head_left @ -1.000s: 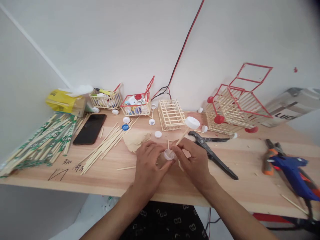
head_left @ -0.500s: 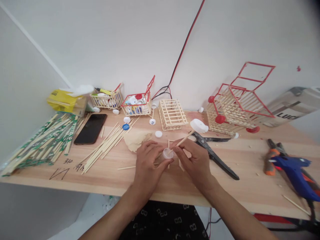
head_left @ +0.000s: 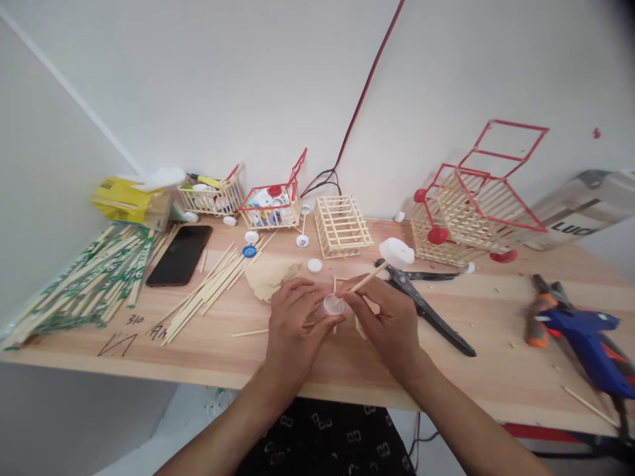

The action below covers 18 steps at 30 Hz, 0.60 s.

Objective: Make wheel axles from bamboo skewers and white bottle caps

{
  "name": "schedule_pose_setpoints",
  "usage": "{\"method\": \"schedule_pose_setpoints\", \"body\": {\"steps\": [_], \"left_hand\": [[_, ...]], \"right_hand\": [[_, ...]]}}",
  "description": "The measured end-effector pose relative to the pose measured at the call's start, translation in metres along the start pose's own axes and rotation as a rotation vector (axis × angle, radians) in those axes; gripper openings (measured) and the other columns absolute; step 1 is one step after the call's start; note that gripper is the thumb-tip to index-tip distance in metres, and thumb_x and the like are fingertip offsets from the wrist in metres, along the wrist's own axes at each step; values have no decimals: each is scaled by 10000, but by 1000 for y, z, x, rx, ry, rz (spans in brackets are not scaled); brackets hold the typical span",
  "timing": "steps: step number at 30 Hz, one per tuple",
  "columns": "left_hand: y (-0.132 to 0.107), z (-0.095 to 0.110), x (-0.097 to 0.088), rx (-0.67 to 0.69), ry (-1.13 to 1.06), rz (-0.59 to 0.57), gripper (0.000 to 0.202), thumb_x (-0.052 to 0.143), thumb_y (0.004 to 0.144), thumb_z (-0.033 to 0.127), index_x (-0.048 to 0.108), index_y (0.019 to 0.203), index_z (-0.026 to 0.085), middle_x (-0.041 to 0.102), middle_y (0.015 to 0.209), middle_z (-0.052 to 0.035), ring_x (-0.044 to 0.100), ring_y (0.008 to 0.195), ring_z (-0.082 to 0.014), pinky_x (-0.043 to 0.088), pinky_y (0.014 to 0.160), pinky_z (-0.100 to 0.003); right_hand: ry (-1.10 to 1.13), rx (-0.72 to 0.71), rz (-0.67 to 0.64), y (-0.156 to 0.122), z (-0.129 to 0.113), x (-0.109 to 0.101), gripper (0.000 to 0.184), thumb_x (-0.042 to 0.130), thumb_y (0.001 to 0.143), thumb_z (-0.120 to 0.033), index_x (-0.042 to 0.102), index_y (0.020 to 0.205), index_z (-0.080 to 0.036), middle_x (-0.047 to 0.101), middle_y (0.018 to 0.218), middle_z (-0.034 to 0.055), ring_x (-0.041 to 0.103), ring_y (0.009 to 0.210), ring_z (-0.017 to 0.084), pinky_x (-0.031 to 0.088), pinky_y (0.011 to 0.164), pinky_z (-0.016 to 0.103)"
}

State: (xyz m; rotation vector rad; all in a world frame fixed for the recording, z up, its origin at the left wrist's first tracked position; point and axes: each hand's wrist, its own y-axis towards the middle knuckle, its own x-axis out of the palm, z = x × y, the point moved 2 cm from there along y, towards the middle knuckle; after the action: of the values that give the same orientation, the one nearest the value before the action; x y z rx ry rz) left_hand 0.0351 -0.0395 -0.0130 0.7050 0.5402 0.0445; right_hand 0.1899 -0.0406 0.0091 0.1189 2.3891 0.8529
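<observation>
My left hand (head_left: pixel 292 324) pinches a small white bottle cap (head_left: pixel 333 303) just above the wooden table (head_left: pixel 476 377). My right hand (head_left: pixel 389 320) grips a thin wooden stick (head_left: pixel 366 277) whose near end meets that cap. The stick's far end carries a second white cap (head_left: pixel 396 252), raised over the table. Both hands are closed, meeting near the table's front edge. A crumpled beige paper (head_left: pixel 270 274) lies just behind my left hand.
Black scissors (head_left: pixel 426 307) lie right of my hands. A blue glue gun (head_left: pixel 590 344) and pliers (head_left: pixel 538 317) sit at the right. Stick-built carts (head_left: pixel 471 211), a small wooden crate (head_left: pixel 342 226), loose sticks (head_left: pixel 208 287), a phone (head_left: pixel 179 254) and wrapped chopsticks (head_left: pixel 84 277) fill the back and left.
The stick with the white cap on its far end has tilted to the right. Both hands have stayed almost in place at the small cap.
</observation>
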Motion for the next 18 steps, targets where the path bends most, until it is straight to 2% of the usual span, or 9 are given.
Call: {"method": "schedule_pose_setpoints", "body": {"steps": [9,14,16,18], "left_hand": [[0,0,0,-12,2,-7,244,735,749,252,647,973,211,695,957,-46,568,1051,-244,479,918,-485],[0,-1,2,-15,9,-25,246,729,756,261,645,982,215,695,956,-46,568,1057,-251,478,918,-487],[-1,-1,3,-2,23,-45,283,740,745,274,642,1004,213,694,983,-52,564,1070,-260,468,929,-494],[0,-2,4,27,44,-64,406,762,716,323,621,1079,208,680,1055,-74,554,1097,-277,450,951,-507]], "right_hand": [[0,14,-10,0,1,0,225,548,891,-235,551,667,-210,578,666,-2,598,714,146,448,661,267],[7,29,-18,0,2,2,189,538,897,-247,599,723,-207,626,717,12,599,708,147,444,657,270],[2,49,-19,0,3,2,187,540,896,-263,615,737,-198,642,732,18,596,693,146,438,646,269],[23,116,-13,3,5,-1,204,538,896,-287,627,739,-193,646,725,17,593,680,142,437,637,264]]}}
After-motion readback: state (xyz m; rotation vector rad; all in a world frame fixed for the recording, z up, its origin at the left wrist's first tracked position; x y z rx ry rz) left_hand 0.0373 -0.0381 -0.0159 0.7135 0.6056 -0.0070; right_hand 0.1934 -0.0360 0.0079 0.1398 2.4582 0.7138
